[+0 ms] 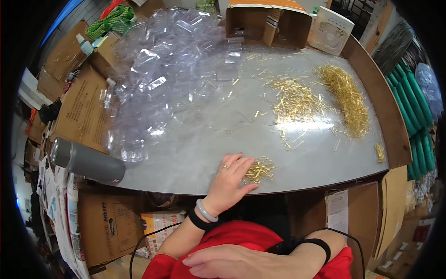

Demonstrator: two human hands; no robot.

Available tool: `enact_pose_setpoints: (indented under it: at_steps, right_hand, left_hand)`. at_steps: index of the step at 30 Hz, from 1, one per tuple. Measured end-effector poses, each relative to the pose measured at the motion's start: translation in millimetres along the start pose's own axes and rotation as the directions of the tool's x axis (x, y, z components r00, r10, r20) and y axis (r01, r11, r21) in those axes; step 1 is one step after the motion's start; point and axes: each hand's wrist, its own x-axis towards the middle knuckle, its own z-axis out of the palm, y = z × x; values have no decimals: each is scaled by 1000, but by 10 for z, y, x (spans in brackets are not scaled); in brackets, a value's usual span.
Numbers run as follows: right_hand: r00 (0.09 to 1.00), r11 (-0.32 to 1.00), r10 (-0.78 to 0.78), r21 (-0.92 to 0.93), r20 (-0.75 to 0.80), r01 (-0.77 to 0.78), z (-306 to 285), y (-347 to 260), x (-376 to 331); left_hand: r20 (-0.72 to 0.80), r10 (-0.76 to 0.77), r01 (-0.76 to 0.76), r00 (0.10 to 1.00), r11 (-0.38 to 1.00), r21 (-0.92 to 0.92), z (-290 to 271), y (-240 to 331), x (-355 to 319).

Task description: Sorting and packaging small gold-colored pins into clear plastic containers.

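Observation:
My left hand (227,181) lies palm down at the table's near edge. Its fingers are stretched out, with the thumb apart, touching or right beside a small pile of thin gold wire pieces (261,170). Some of these pieces look bent like hooks. Close to the camera, my right hand (237,261) reaches leftward in front of the red clothing. Its visible fingers are extended, and nothing shows in it. Farther off on the grey table (186,169) lie a loose spread of gold wire pieces (297,102) and a denser heap of them (346,100).
Clear plastic boxes (162,69) are heaped across the table's left and back. A dark grey tumbler (95,162) lies at the near left. At the back stand an open cardboard box (246,28) and a white fan (330,31). A cardboard wall (385,107) borders the right side.

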Motion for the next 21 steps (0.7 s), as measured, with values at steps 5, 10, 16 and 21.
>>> enact_pose_setpoints:
  at_steps: [5, 10, 16, 21]
  right_hand:
    - [990, 991, 107, -94, 86, -99, -164, -137, -91]
    - [903, 601, 353, -680, -244, -419, -719, -255, -137]
    - [740, -138, 176, -761, -649, -634, -1038, 575, -850]
    - [801, 46, 146, -805, -581, -592, -1009, 857, -877]
  left_hand:
    - [2, 24, -24, 1000, 999, -33, 81, 17, 42]
    - [-39, -10, 8, 999, 998, -68, 27, -30, -67]
    - [-88, -18, 18, 996, 1000, -5, 85, 152, 87]
    - [-90, 4, 2, 996, 998, 66, 172, 78, 75]
